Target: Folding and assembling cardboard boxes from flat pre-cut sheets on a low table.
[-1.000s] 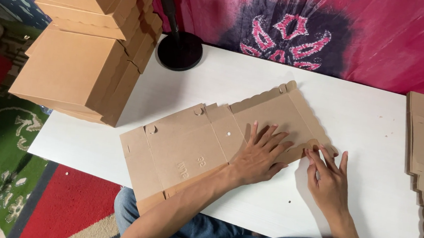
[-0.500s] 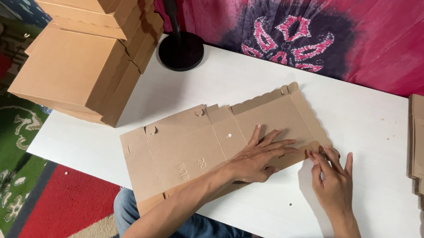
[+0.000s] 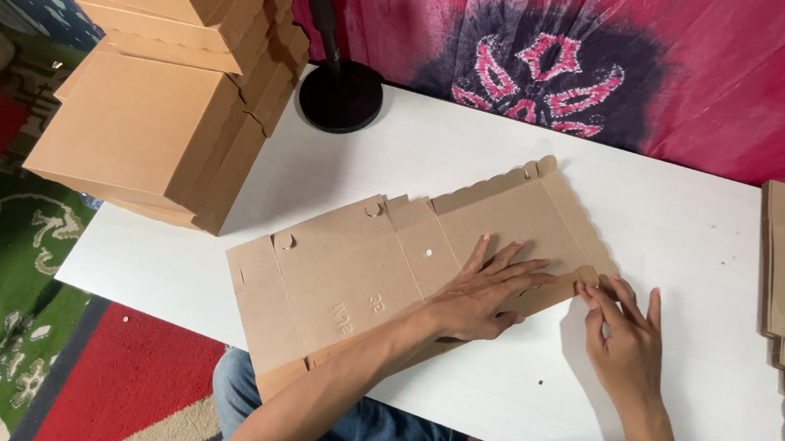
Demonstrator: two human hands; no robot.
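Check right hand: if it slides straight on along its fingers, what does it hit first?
The right hand points up and left; its fingertips already touch the corner flap of the flat cardboard blank. Straight on, it probably meets that flap first, then the left hand.

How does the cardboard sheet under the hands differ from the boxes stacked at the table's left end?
The cardboard sheet lies flat and unfolded on the table, its creases and tabs showing; the stacked boxes are folded up and closed. The sheet is single, pressed by the left hand; the boxes are piled, untouched. Both are plain brown with scalloped edges.
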